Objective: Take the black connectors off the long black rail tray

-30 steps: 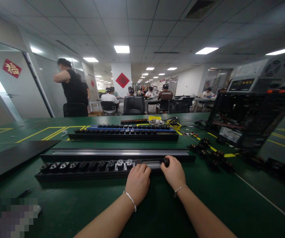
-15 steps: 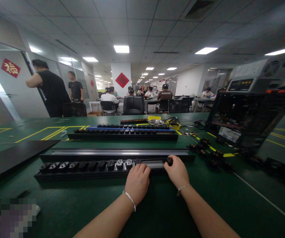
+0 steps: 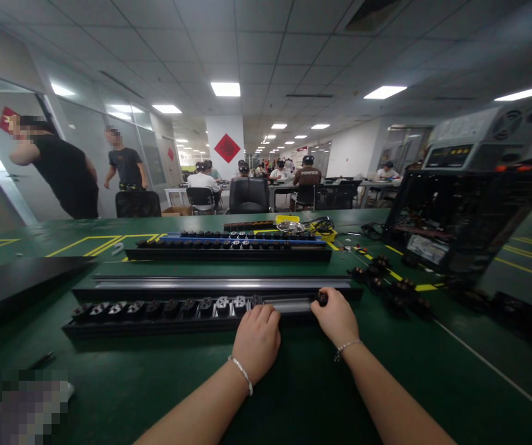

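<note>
A long black rail [image 3: 122, 326] lies across the green table [image 3: 293, 395] in front of me, with several black socket modules [image 3: 164, 307] seated in its left part. My left hand [image 3: 257, 340] rests closed against the rail's front edge near the last seated module. My right hand [image 3: 337, 318] is closed on a small black socket module [image 3: 322, 298] at the rail's open right end. Between my hands the rail's bare metal channel [image 3: 291, 305] shows.
A second empty rail [image 3: 210, 284] lies just behind, and two filled rails [image 3: 228, 247] lie farther back. Loose black modules [image 3: 395, 290] are scattered to the right. An open computer case [image 3: 460, 216] stands at right. A black panel [image 3: 10, 284] lies at left. People stand and sit beyond.
My right hand has slid the black module to the right along the rail, widening the bare gap. The left hand has stayed put. Two people at the back left have walked leftward.
</note>
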`<state>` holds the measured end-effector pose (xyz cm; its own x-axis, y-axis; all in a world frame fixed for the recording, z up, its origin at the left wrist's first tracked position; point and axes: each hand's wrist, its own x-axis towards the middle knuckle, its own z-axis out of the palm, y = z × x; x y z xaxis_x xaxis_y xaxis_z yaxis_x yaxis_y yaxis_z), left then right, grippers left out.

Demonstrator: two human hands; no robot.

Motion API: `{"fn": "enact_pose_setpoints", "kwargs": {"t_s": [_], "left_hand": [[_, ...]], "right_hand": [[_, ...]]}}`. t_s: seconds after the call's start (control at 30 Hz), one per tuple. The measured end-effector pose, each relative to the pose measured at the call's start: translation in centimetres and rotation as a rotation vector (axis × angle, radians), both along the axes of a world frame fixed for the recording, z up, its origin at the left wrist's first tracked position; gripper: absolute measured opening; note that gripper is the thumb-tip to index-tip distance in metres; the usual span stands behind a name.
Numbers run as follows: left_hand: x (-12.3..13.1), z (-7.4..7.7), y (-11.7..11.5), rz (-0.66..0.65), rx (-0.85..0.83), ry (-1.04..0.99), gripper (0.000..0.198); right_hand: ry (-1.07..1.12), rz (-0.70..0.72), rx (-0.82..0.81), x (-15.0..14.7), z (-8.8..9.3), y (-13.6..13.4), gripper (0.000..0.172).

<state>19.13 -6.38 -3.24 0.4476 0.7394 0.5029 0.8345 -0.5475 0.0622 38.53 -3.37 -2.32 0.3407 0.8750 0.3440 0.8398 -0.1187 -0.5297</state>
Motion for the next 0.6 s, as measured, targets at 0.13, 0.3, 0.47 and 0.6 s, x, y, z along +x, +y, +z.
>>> {"fn": "enact_pose_setpoints", "kwargs": {"t_s": [0.13,0.3,0.47,0.6], "left_hand": [[0.1,0.0,-0.2,-0.004,-0.002,-0.018,0.026],[0.0,0.1,-0.2,-0.003,-0.004,-0.019,0.027],[0.0,0.0,0.0,-0.010,-0.014,-0.011,0.027],[0.0,-0.1,0.0,-0.010,-0.011,-0.014,0.027]], "right_hand": [[-0.011,0.000,0.019,0.4,-0.1,0.1,0.029],[-0.011,-0.056,0.026,1.4,-0.3,0.4,0.029],[-0.008,-0.150,-0.051,4.6,0.2,0.7,0.032],[-0.035,-0.236,-0.226,10.4,1.3,0.3,0.036]]}}
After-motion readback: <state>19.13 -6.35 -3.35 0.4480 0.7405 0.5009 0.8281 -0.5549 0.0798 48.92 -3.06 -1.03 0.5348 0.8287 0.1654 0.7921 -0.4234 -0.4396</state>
